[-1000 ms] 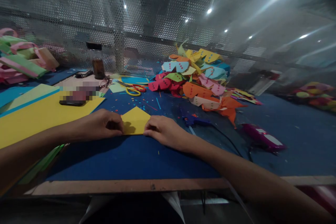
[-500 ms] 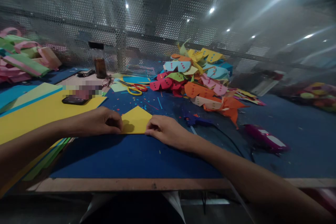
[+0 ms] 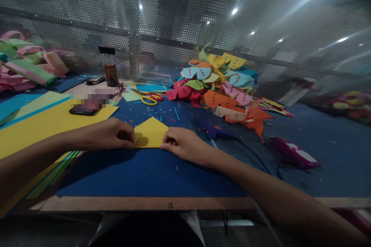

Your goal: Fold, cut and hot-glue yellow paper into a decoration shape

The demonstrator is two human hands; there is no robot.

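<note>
A yellow piece of folded paper lies flat on the blue table top, its peak pointing away from me and its straight edge towards me. At the left end of that near edge, my left hand is closed, thumb and fingers pinching the corner. My right hand pinches the opposite corner in the same way. The fingers cover both lower corners. Scissors with yellow and red handles rest beyond the paper, among small coloured scraps.
Left are yellow sheets with a phone on top. A jar stands behind. Folded paper shapes are heaped back right, near a blue glue gun with a cord and a purple pouch-like thing.
</note>
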